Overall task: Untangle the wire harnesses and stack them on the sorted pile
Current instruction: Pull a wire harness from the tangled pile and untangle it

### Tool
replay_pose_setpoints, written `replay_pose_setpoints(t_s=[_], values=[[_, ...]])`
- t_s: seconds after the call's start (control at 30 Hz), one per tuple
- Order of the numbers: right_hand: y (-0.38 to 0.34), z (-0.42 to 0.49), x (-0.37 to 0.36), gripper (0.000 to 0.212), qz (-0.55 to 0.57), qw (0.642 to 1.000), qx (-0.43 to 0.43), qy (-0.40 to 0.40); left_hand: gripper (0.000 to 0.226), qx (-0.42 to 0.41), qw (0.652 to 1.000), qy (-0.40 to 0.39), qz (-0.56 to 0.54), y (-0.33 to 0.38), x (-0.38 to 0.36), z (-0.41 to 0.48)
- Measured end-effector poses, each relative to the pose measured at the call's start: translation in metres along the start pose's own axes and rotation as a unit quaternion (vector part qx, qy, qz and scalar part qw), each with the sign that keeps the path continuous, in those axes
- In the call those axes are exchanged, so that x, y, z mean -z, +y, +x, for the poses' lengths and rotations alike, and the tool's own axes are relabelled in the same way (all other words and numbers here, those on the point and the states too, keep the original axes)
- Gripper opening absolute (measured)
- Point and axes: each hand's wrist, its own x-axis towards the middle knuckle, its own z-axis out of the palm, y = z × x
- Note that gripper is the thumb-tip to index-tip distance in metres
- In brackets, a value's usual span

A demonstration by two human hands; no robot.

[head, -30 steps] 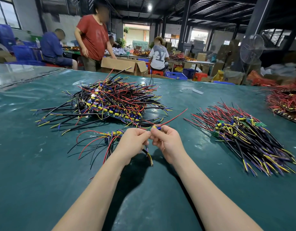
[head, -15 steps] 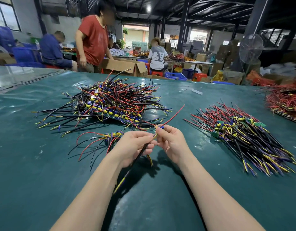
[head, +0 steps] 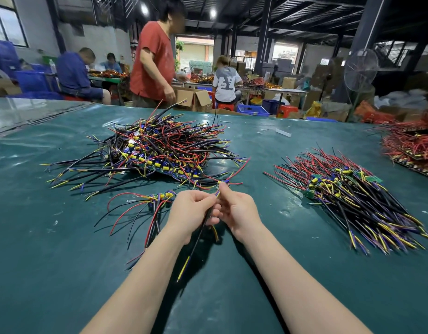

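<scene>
A cardboard box (head: 188, 100) stands open beyond the far edge of the green surface (head: 63, 261), at 12 o'clock; from here its contents cannot be made out. Blue crates (head: 254, 110) sit past it toward 1 o'clock, their contents likewise hidden.

The two hands meet over the middle of the surface. The left hand (head: 191, 210) and the right hand (head: 239, 208) are both closed on one wire harness (head: 195, 247), pinched between their fingertips. Its black lead trails toward 6 o'clock between the forearms, yellow tip free, while a red wire pokes out toward 1 o'clock.

The tangled pile (head: 160, 150) lies at 11 o'clock from the hands, and the sorted pile (head: 348, 196) lies well apart at 3 o'clock. A small loose bunch (head: 145, 206) rests just beside the left hand at 9 o'clock.

Compared with a second ago, the black lead hangs much longer below the hands, and the person in the red shirt (head: 152, 61) behind the surface has shifted right.
</scene>
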Motion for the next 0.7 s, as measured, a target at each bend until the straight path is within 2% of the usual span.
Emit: replay_pose_setpoints(t_s=[0.1,0.2,0.37,0.43,0.53,0.7], values=[[0.000,-0.003,-0.005,0.034,-0.062,0.997,0.035,-0.001,0.029,-0.009,0.999,0.025,0.032,-0.002,0.003,0.003],[-0.003,-0.005,-0.006,0.028,-0.047,0.998,0.032,0.011,0.028,-0.007,0.999,-0.007,0.047,-0.001,0.004,0.002],[-0.004,-0.005,-0.009,0.029,0.056,0.998,-0.014,0.016,0.025,0.047,0.994,-0.070,-0.069,0.003,0.004,0.001],[-0.004,-0.004,-0.006,0.031,0.032,0.999,0.010,0.028,0.024,0.067,0.991,-0.068,-0.091,0.002,0.000,0.000],[-0.005,-0.004,-0.001,0.032,-0.038,0.997,0.049,0.045,0.024,0.050,0.997,-0.049,-0.035,0.000,-0.006,-0.002],[-0.006,-0.005,-0.003,0.030,-0.035,0.998,0.036,0.044,0.028,-0.023,0.996,-0.016,0.088,-0.003,-0.001,-0.002]])
